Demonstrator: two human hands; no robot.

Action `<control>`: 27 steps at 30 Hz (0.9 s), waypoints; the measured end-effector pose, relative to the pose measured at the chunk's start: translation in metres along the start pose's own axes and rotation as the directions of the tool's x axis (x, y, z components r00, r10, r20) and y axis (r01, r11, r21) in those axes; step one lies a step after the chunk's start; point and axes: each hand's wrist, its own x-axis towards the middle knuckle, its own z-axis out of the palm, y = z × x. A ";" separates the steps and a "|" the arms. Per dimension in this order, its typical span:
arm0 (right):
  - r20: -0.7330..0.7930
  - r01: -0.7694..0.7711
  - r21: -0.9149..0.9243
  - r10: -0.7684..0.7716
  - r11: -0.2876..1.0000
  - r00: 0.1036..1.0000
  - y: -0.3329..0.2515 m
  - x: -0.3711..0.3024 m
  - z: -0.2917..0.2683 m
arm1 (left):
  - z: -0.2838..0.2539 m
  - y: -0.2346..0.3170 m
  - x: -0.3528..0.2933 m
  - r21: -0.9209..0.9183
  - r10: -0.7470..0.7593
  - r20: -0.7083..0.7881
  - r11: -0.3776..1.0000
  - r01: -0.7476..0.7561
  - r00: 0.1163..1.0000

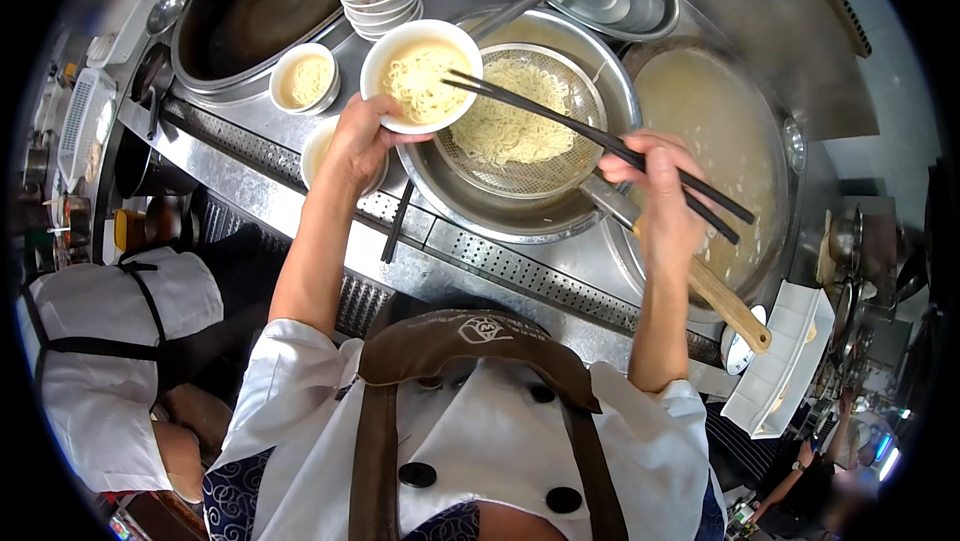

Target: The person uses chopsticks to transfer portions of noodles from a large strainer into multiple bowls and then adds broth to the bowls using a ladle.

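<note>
Steel counter (245, 184): left hand (362, 136), fingers curled, grips a white bowl (374, 71) against the strainer (582, 106) — presumably shortening the reach; right hand (665, 191) closed on black chopsticks (560, 121) (tips over noodles (425, 81)).

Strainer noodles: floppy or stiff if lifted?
The noodles in the strainer look thin and curved, so probably floppy. Strands overlap in one tangled mass, so a pinch would likely drag neighbours along. The slim, smooth-looking held black chopsticks might let some slip.
</note>
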 end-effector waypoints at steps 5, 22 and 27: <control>0.021 0.007 0.029 -0.008 1.000 1.000 0.011 0.015 0.003 | -0.003 0.003 -0.001 -0.024 0.037 -0.087 0.999 -0.040 0.996; 0.135 0.307 -0.783 -0.334 0.541 0.933 0.166 0.017 0.023 | -0.201 0.057 0.074 0.749 0.495 -0.574 0.639 0.174 0.653; -0.650 -0.234 0.239 0.334 0.942 0.683 0.183 0.027 0.011 | -0.201 0.035 0.076 0.801 0.518 -0.568 0.527 0.284 0.639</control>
